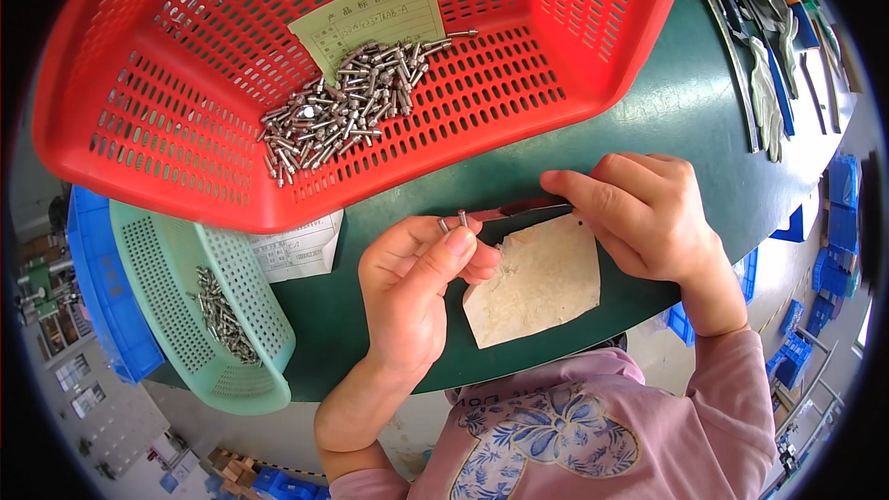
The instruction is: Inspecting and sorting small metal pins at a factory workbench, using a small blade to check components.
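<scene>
Two pins (463, 218) jut from the left hand (415, 282).

Pins (347, 113) lie in the far basket (426, 159).

Left grip (407, 285) in a thumb-and-finger pinch, right grip (644, 215) knuckles-up with fingers curled

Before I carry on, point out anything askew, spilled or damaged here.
The tan sheet by the left hand looks worn: it is smudged and its edges are uneven. In the red basket, the yellow-green card stands askew at the heap of metal pins. Nothing else stands out.
</scene>
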Demonstrator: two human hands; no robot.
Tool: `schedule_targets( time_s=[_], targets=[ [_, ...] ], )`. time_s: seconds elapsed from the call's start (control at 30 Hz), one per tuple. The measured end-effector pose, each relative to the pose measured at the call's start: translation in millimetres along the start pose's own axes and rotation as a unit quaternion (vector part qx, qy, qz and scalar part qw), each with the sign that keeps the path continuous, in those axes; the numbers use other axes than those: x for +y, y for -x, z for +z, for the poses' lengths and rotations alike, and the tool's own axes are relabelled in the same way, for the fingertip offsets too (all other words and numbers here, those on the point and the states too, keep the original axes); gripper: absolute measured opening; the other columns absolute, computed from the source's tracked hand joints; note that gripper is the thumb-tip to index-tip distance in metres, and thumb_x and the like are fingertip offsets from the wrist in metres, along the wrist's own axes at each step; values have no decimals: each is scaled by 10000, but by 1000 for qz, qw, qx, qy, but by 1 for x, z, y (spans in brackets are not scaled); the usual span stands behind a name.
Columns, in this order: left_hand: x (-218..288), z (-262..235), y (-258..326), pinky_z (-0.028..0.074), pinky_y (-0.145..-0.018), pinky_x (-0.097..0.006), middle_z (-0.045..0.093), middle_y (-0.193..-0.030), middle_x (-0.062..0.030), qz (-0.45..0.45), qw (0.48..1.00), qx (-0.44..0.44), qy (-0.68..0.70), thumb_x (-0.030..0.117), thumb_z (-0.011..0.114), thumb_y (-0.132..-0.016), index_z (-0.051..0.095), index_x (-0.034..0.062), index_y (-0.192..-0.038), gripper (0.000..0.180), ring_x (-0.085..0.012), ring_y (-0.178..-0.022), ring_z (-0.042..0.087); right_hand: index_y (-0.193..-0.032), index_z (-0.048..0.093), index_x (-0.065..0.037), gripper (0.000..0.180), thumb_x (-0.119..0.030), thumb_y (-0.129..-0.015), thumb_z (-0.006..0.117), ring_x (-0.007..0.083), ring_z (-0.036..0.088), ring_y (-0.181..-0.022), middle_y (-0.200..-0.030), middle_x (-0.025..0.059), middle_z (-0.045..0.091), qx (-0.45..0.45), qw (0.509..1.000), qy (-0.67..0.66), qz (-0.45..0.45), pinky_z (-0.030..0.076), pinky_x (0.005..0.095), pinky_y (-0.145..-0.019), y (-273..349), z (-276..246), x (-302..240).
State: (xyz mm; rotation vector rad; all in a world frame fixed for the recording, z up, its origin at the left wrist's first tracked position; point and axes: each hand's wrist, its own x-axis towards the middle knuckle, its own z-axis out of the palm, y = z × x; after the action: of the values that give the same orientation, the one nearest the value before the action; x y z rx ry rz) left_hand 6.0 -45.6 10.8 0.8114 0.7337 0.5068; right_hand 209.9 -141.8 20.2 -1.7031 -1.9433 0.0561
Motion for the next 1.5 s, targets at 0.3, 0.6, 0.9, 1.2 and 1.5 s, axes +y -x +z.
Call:
schedule_targets(
  time_s=[0.3,0.6,0.9,1.2,1.5],
  targets=[
    [0,1,0,518,-644,-300,658,-830,-125,1,999,3,43,65,581,-884,606,-32,-921,107,-176,-696,644,-1039,620,-17,395,-13,-645,648,225,510,-498,-619,50,481,-32,999,-35,9,419,340,-452,0,-3,-1],
    [-4,0,1,537,-642,-291,646,-903,-103,13,999,1,52,18,589,-873,595,-22,-904,51,-168,-735,656,-1062,604,-5,425,-7,-638,621,240,498,-479,-602,60,470,-50,998,-38,26,406,348,-443,1,-4,-3],
    [-3,1,2,513,-615,-284,652,-902,-90,7,1000,8,-6,70,577,-867,598,9,-894,69,-153,-677,632,-1023,618,-44,302,-67,-723,631,252,546,-489,-632,49,542,-38,993,-104,42,433,346,-426,0,-5,0],
    [-2,2,2,511,-608,-282,653,-897,-93,2,1000,5,-6,78,571,-872,601,10,-884,76,-148,-674,630,-1013,618,-34,299,-78,-718,635,252,550,-489,-639,46,552,-43,995,-84,37,435,342,-420,0,-4,-1],
    [-4,1,2,522,-614,-280,648,-893,-102,17,1000,0,19,42,589,-871,591,-5,-902,56,-153,-693,642,-1028,612,-9,366,-7,-662,593,254,507,-483,-601,70,483,-41,995,-85,39,401,346,-450,0,-3,-4]
  ],
)
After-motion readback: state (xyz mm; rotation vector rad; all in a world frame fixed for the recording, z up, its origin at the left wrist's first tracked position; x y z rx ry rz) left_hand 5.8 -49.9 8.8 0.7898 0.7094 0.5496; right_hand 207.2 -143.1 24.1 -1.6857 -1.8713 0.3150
